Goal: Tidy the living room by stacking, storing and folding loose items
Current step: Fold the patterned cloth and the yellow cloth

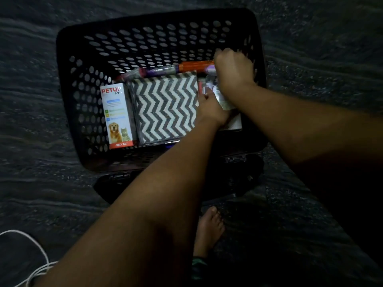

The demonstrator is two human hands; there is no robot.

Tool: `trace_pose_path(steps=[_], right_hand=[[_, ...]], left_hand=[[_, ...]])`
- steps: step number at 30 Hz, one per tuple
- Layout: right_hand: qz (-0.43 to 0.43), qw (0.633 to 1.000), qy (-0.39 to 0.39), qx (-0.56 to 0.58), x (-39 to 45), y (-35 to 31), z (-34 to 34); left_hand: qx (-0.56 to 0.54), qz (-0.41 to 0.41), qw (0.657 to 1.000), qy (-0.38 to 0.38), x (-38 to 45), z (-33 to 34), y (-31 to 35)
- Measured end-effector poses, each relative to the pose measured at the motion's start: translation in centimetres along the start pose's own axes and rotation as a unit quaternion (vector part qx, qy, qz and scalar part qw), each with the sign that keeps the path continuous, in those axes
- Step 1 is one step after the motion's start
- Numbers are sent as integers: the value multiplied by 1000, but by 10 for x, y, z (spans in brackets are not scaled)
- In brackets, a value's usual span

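- The black basket [68, 65] sits on the dark floor [31, 121] straight in front of you, its walls pierced with oval holes, with a dark flap-like part lying against the wall at 6 o'clock.
- Inside, at the basket's 9 o'clock side, a white "PETUP Pro" box [117, 116] lies flat, showing a dog and a cat and a red band at its lower end.
- Just beside that box, at the centre of the basket, lies a folded cloth [165, 106] in a grey-and-white zigzag pattern, squared up and flat.
- Along the 12 o'clock edge of the cloth lie a purple, partly clear tube [153, 72] and an orange tube [195, 66], end to end.
- Your right hand [234, 68] is at the basket's 2 o'clock corner, fingers curled down over the right end of the orange tube; what exactly they grip is hidden beneath the hand, so you cannot tell.
- Your left hand [211, 109] reaches in at the cloth's 3 o'clock edge, thumb lying along a pale, shiny packet [222, 98]; its other fingers are hidden, and whether it holds the packet cannot be told.
- Small reddish and pale items near the packet are too dim to name.
- Your bare foot [209, 228] stands on the floor at 6 o'clock of the basket, and a white cord [39, 247] curls at 8 o'clock.
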State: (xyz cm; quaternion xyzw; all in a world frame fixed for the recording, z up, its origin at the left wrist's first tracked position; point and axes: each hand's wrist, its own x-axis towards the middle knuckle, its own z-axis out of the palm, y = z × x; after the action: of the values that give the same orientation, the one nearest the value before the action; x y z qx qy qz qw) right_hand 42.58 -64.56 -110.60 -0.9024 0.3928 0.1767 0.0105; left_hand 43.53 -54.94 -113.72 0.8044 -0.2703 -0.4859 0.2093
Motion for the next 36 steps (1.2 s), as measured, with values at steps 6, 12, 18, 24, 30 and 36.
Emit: trace_pose_path(steps=[6, 12, 18, 24, 30, 36], right_hand=[[24, 999, -8, 44, -2, -5, 5], [39, 995, 29, 83, 2, -7, 17], [71, 986, 53, 144, 27, -17, 18], [115, 987, 50, 104, 21, -24, 26], [108, 987, 15, 121, 8, -14, 38], [116, 978, 16, 170, 7, -4, 16]], left_hand=[[-23, -20, 999, -34, 1, 0, -5], [-88, -34, 992, -77, 5, -6, -22], [-88, -17, 992, -87, 6, -6, -27], [-88, -11, 995, -55, 7, -8, -30], [-63, -14, 996, -63, -1, -6, -27], [-108, -38, 991, -72, -4, -16, -25]])
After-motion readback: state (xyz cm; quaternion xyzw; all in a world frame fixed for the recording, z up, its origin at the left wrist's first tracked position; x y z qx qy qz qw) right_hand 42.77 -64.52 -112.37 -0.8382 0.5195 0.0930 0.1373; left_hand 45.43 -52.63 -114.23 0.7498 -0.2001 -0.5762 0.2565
